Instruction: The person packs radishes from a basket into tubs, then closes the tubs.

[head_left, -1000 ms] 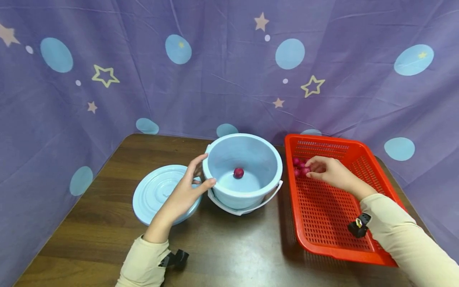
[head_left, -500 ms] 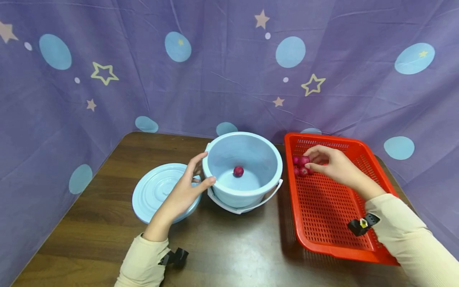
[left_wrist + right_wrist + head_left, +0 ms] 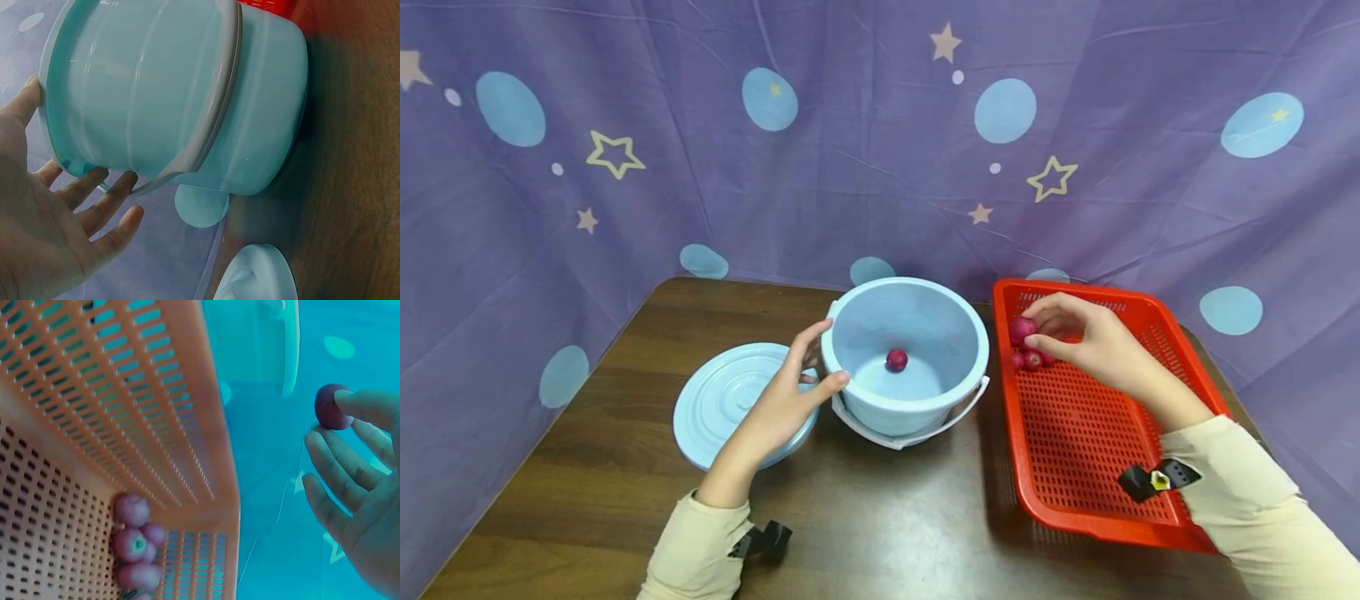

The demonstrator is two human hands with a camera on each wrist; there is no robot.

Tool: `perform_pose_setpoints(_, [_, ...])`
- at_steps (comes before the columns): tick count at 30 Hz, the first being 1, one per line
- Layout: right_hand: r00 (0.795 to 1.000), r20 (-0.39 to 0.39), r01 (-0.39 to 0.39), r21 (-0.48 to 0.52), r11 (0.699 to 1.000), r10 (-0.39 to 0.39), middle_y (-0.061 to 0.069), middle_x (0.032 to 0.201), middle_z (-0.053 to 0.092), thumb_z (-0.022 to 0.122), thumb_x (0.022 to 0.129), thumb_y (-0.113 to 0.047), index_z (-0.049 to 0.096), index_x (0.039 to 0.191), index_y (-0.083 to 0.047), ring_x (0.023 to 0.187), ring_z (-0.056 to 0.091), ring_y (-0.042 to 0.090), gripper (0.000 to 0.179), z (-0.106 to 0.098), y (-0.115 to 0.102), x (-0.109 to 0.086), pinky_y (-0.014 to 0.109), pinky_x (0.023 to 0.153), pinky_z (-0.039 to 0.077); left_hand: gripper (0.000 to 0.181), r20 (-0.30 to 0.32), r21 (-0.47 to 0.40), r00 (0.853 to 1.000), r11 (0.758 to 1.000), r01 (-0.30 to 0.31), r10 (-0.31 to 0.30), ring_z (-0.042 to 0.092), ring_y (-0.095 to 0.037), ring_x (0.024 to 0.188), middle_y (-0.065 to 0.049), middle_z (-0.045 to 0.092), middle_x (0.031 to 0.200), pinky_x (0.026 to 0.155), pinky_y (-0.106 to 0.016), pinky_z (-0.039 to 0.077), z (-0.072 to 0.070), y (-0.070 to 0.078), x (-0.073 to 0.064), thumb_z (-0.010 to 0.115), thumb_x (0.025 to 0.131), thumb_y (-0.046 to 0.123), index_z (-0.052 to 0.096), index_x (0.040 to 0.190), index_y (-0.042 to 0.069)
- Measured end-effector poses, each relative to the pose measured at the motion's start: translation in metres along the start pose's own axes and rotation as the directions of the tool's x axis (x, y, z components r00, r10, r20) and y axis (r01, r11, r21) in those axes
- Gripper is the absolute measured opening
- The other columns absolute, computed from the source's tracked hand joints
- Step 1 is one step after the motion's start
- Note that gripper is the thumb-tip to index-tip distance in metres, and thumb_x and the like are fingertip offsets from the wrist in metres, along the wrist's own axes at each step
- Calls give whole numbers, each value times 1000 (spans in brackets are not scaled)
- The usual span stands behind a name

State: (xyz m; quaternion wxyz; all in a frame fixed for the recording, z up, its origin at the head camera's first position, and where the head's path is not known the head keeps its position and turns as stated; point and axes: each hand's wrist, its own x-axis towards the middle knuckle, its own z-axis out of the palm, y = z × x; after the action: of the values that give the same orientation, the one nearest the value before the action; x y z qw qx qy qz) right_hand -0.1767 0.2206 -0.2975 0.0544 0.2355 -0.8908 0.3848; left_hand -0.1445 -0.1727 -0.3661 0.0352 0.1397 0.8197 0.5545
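My right hand (image 3: 1097,342) pinches a red radish (image 3: 1022,330) between thumb and fingertips, raised over the left side of the red basket (image 3: 1018,467). In the right wrist view the held radish (image 3: 332,407) shows beyond the basket's rim. Several more radishes (image 3: 132,544) lie together in one end of the basket. My left hand (image 3: 781,410) rests against the left side of the light blue bucket (image 3: 902,406), with thumb and fingers spread at its rim. One radish (image 3: 897,360) lies on the bucket's floor. The left wrist view shows the loosely extended left fingers (image 3: 106,209) against the bucket's outside.
A light blue lid (image 3: 718,408) lies flat on the wooden table (image 3: 895,525), left of the bucket and partly behind my left hand. The bucket's white handle (image 3: 898,442) hangs down in front. A purple patterned cloth (image 3: 865,167) hangs behind the table.
My right hand has picked a radish out of the group in the basket, lifting it and moving slightly left. The left hand stays at the bucket.
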Motion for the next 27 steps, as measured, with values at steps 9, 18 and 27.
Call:
perform_pose_setpoints(9, [999, -21, 34, 11, 999, -33, 2, 100, 71, 75, 89, -9, 67, 114, -9, 85, 66, 12, 27, 13, -23, 1, 18, 76, 52, 68, 2, -4, 1000, 1000, -2, 2, 36, -23, 139, -7, 36, 153, 105, -53, 34, -1, -1, -1, 62, 98, 40, 24, 154, 34])
perform_pose_setpoints(18, [996, 6, 86, -17, 996, -85, -5, 95, 69, 76, 88, -13, 68, 112, -15, 81, 63, 12, 25, 24, -38, 2, 22, 66, 50, 68, 5, -8, 1000, 1000, -4, 4, 36, -24, 138, -8, 36, 153, 105, -55, 33, 0, -2, -1, 63, 98, 37, 24, 154, 33])
perform_pose_setpoints(27, [988, 76, 140, -29, 990, -137, -9, 95, 68, 78, 88, -14, 67, 111, -19, 90, 63, 11, 26, 36, -50, 2, 25, 73, 48, 68, 3, -8, 1000, 1000, -9, 9, 35, -24, 139, -8, 35, 154, 105, -55, 33, 0, -1, -1, 62, 99, 34, 24, 154, 32])
